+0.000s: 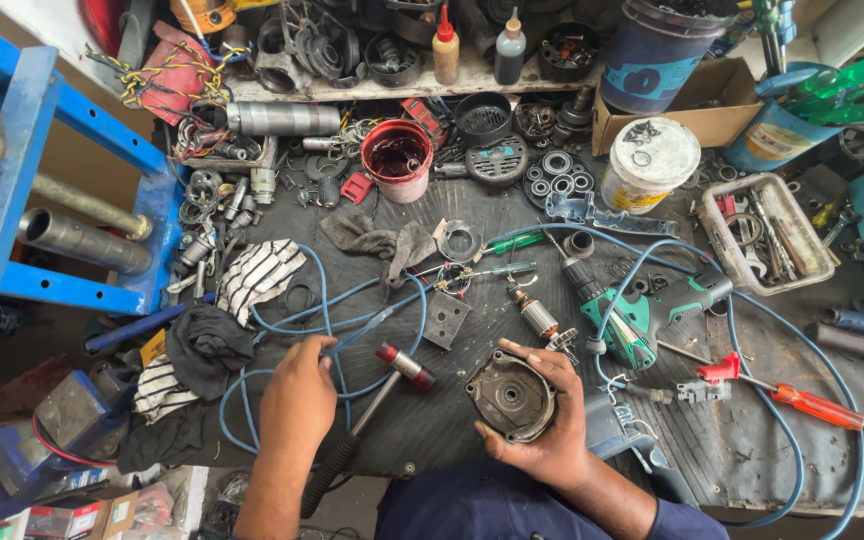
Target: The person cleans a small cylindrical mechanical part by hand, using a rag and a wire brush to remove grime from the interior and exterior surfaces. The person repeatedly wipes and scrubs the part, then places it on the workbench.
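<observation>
Two hands are working at the lower centre of the frame: the right hand [544, 420] is gripping a round, dark metal motor housing [510, 397], fingers curled over its rim and its open face turned up, while the left hand [297, 392] is closing around the grip of a small hammer [372, 415], whose red-banded head is pointing toward the housing and lying just beside it. Judging from how things lie, the disassembly is looking well advanced: the housing is already sitting apart from the green power drill [642, 315] lying just to its upper right, and a wound armature [536, 315] is resting loose on the worktop [432, 420] just above the housing. What is left inside the housing is too small to tell, though a central bore is showing. A blue cable [352, 310] is looping across the dark mat around both hands. Further right, a red-handled screwdriver [802, 402] is lying near the drill; toward the upper middle, a red cup of dark fluid [397, 158] and a white tub [649, 163] are standing among scattered bearings and parts.
</observation>
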